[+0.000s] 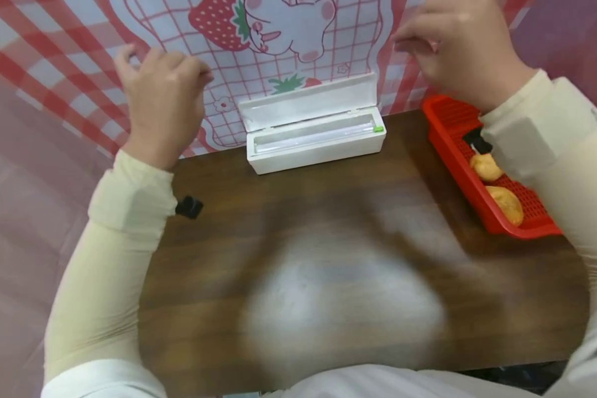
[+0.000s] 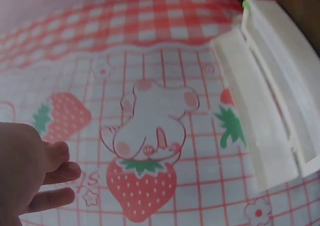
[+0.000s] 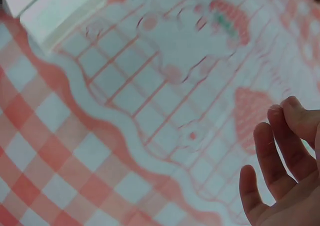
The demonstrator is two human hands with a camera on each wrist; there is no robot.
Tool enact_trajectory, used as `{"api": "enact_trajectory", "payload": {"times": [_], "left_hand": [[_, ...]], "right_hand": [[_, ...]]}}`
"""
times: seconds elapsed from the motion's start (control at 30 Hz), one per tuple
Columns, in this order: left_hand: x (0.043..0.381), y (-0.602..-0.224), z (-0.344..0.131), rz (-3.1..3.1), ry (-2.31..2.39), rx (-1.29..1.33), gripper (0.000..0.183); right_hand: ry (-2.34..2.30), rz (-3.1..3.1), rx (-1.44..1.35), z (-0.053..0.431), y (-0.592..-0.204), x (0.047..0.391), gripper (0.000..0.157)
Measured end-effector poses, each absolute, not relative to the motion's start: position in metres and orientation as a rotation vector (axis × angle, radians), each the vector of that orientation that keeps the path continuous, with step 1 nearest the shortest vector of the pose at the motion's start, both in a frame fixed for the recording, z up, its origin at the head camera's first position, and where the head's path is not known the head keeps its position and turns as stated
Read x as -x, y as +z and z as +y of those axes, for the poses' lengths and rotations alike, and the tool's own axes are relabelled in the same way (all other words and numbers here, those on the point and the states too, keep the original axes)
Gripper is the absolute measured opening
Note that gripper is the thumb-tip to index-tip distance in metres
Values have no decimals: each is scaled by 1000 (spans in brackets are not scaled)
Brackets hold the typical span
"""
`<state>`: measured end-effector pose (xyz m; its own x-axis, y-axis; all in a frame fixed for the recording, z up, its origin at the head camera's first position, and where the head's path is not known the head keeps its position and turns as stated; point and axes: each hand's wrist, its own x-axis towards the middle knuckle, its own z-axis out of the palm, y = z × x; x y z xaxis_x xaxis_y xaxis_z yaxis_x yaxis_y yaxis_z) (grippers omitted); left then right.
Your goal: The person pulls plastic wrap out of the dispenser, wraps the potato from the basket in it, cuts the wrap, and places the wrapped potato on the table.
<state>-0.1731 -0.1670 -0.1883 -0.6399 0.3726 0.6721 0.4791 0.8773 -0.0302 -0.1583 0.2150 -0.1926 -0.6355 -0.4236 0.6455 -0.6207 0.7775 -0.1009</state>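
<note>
My left hand is raised over the strawberry-print cloth, its fingers loosely bent and nothing visible in them. Higher on the right, my right hand also hovers above that cloth. In the right wrist view the thumb and forefinger tips of that hand come close together, with nothing visible between them; the other fingers are slightly bent. Between the hands, at the back of the table, stands a long white cling film dispenser. Its lid is up, showing a clear roll and a small green piece.
A red plastic basket stands on the right of the brown wooden table, partly hidden by my right forearm. Round yellow-brown pieces lie inside it. A pinkish sheet hangs along the left side.
</note>
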Motion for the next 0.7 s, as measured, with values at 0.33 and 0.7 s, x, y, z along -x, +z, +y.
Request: {"api": "enact_trajectory", "payload": {"times": [0.33, 0.7], "left_hand": [[79, -280, -180, -1989, -368, 842, 11], [34, -413, -182, -2105, -289, 1019, 16]], "right_hand": [[566, -2185, -996, 224, -272, 69, 42], [744, -2328, -968, 225, -411, 28, 29]]}}
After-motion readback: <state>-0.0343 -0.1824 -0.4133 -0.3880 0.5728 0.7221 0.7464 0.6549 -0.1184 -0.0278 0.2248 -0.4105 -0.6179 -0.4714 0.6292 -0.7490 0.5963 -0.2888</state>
